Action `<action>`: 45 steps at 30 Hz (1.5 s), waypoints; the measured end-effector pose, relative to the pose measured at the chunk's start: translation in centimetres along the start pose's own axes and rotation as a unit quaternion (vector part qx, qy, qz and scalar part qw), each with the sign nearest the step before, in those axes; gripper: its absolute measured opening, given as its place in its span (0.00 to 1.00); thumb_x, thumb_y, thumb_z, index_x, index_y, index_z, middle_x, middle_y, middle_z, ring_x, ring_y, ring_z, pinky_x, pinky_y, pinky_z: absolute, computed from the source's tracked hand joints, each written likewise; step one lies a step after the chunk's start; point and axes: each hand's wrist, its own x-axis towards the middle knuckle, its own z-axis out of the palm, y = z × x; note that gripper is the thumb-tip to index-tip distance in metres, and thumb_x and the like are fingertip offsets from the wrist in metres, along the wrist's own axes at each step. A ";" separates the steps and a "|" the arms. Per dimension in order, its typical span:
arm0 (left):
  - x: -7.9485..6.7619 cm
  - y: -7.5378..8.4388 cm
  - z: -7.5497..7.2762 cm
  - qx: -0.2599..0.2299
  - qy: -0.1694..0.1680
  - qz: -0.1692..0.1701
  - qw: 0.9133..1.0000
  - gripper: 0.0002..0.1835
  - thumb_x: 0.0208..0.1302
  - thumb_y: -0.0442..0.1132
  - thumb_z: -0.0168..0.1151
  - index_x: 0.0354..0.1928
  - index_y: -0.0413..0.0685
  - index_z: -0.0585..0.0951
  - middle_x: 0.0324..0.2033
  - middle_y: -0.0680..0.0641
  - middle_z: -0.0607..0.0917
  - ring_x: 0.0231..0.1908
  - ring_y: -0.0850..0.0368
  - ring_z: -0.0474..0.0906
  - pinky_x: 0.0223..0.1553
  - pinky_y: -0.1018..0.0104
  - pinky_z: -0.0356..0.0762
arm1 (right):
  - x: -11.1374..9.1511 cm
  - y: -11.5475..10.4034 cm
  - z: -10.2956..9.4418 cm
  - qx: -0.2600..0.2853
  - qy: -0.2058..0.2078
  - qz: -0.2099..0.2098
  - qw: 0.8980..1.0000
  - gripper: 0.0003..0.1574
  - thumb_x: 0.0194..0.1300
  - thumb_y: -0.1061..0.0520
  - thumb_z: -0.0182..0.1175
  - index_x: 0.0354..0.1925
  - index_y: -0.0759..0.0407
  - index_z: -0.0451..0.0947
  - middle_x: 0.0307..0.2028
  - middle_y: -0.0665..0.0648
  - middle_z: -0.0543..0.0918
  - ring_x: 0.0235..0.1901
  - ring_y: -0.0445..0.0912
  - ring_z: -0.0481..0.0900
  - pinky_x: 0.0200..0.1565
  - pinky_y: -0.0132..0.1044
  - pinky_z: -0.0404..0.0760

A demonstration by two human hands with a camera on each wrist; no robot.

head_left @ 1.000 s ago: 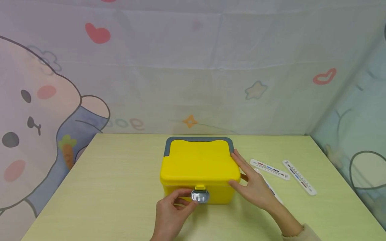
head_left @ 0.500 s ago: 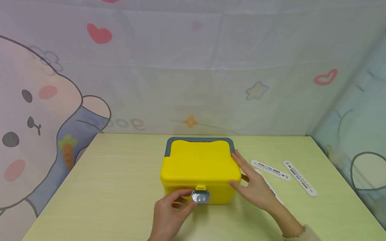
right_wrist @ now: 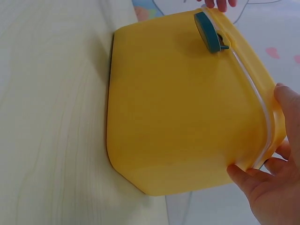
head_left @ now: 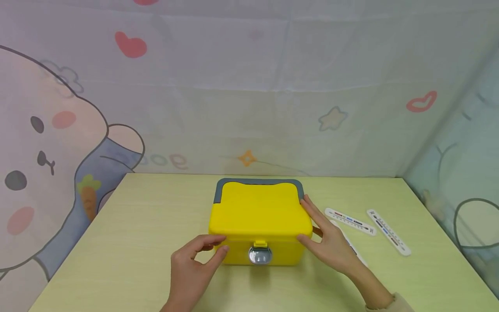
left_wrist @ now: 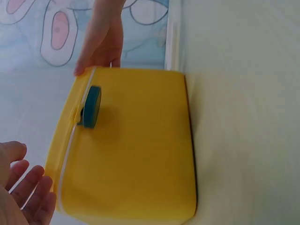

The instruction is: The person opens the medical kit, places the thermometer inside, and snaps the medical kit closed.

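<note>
A: Where has the rounded yellow plastic box [head_left: 260, 221] been set?
B: On the pale wood-grained table [head_left: 136, 242], near mid-width. Its smooth yellow lid [head_left: 257, 210] is down, edged at the back by a flat grey handle [head_left: 255, 180].
A: How is the left hand [head_left: 189, 272] placed?
B: At the front-left corner, fingers loosely bent and parted from the thumb, nothing gripped. Whether the rim is touched cannot be told.
A: And the right hand [head_left: 331, 246]?
B: Laid on the front-right corner; fingers spread and fairly straight against lid and side, the box touched but not clasped.
A: What is noted at the front centre?
B: A glossy, rounded, silver-grey latch [head_left: 260, 255], seen from both wrists to be tilted out from the face.
A: And to the right?
B: Two slim white printed strips, one nearer [head_left: 351, 221], one farther [head_left: 388, 232]. A third white strip [head_left: 353, 248] is partly hidden behind the hand.
</note>
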 end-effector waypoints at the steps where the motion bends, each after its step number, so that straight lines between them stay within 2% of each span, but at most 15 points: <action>1: 0.2 -0.1 -0.3 -0.002 0.000 0.003 1.000 0.11 0.49 0.37 0.71 0.36 0.54 0.84 0.33 0.57 0.86 0.32 0.62 0.80 0.38 0.78 0.76 | 0.0 0.0 0.0 0.001 0.000 0.000 1.000 0.47 0.60 0.51 0.61 0.71 0.43 0.49 0.71 0.45 0.45 0.68 0.51 0.54 0.54 0.44 0.73; 9: 1.7 -0.8 -1.7 -0.023 0.009 0.040 0.999 0.16 0.48 0.33 0.71 0.41 0.49 0.83 0.39 0.51 0.85 0.41 0.62 0.80 0.44 0.77 0.75 | 0.0 0.1 0.0 0.008 -0.004 0.004 1.000 0.47 0.61 0.51 0.61 0.71 0.43 0.48 0.71 0.45 0.45 0.68 0.51 0.53 0.54 0.44 0.73; 12: 2.1 -1.0 -1.8 -0.015 -0.011 0.030 0.999 0.19 0.49 0.35 0.71 0.46 0.50 0.82 0.46 0.53 0.83 0.47 0.63 0.78 0.48 0.78 0.73 | 0.0 0.1 0.0 0.012 -0.004 0.005 1.000 0.47 0.61 0.51 0.61 0.71 0.43 0.48 0.71 0.45 0.45 0.68 0.51 0.53 0.54 0.43 0.73; 16: 2.6 -1.5 -1.7 0.001 -0.058 0.008 0.998 0.28 0.50 0.39 0.71 0.56 0.55 0.75 0.56 0.56 0.76 0.57 0.63 0.71 0.55 0.76 0.68 | 0.0 0.1 -0.1 0.014 -0.006 0.006 1.000 0.47 0.61 0.51 0.61 0.71 0.43 0.48 0.72 0.47 0.45 0.68 0.50 0.53 0.54 0.43 0.73; 19: 2.8 -2.1 -1.4 0.011 -0.096 -0.011 0.995 0.38 0.49 0.42 0.71 0.64 0.61 0.67 0.62 0.56 0.69 0.62 0.60 0.64 0.60 0.68 0.66 | 0.0 0.1 -0.1 0.014 -0.007 0.006 1.000 0.47 0.61 0.51 0.61 0.71 0.44 0.48 0.72 0.47 0.45 0.68 0.50 0.52 0.55 0.43 0.73; 21: 3.0 -2.5 -1.3 0.012 -0.120 -0.029 0.992 0.43 0.48 0.43 0.72 0.67 0.65 0.61 0.65 0.57 0.64 0.64 0.56 0.61 0.62 0.59 0.64 | 0.0 0.1 -0.1 0.015 -0.007 0.007 1.000 0.47 0.61 0.51 0.61 0.71 0.44 0.48 0.72 0.45 0.44 0.68 0.50 0.52 0.55 0.43 0.72; 23: 3.2 -2.9 -1.1 0.012 -0.140 -0.048 0.989 0.48 0.47 0.46 0.73 0.69 0.69 0.56 0.67 0.57 0.61 0.65 0.51 0.60 0.62 0.50 0.63 | 0.0 0.1 -0.1 0.016 -0.008 0.008 1.000 0.47 0.61 0.51 0.61 0.71 0.44 0.47 0.72 0.44 0.44 0.68 0.50 0.51 0.55 0.44 0.72; 26: 3.4 -3.5 -1.0 0.008 -0.158 -0.073 0.985 0.52 0.46 0.48 0.73 0.69 0.73 0.51 0.68 0.57 0.57 0.64 0.44 0.61 0.60 0.43 0.61 | 0.0 0.1 -0.1 0.016 -0.011 0.012 1.000 0.47 0.61 0.50 0.60 0.71 0.43 0.46 0.71 0.44 0.43 0.69 0.50 0.51 0.55 0.44 0.71; 31: 3.8 -4.4 -0.8 0.007 -0.173 -0.081 0.981 0.54 0.45 0.49 0.73 0.70 0.74 0.48 0.69 0.56 0.55 0.64 0.42 0.60 0.60 0.42 0.62 | 0.0 0.0 -0.1 0.011 -0.011 0.019 1.000 0.49 0.61 0.49 0.60 0.72 0.43 0.44 0.72 0.44 0.42 0.69 0.51 0.50 0.56 0.44 0.71; 40: 3.9 -5.4 -0.5 -0.011 -0.191 -0.084 0.978 0.52 0.47 0.50 0.72 0.71 0.70 0.50 0.69 0.58 0.55 0.64 0.41 0.60 0.60 0.42 0.61 | 0.0 -0.1 -0.2 0.009 -0.013 0.030 0.999 0.50 0.61 0.47 0.60 0.72 0.43 0.42 0.72 0.48 0.43 0.69 0.51 0.50 0.56 0.45 0.70; 45: 3.8 -5.7 -0.3 -0.020 -0.202 -0.086 0.975 0.52 0.47 0.52 0.71 0.71 0.71 0.49 0.69 0.60 0.55 0.65 0.44 0.59 0.62 0.44 0.59 | 0.0 0.0 -0.1 0.018 -0.016 0.043 0.999 0.52 0.61 0.47 0.60 0.72 0.41 0.39 0.72 0.51 0.45 0.69 0.52 0.52 0.56 0.44 0.70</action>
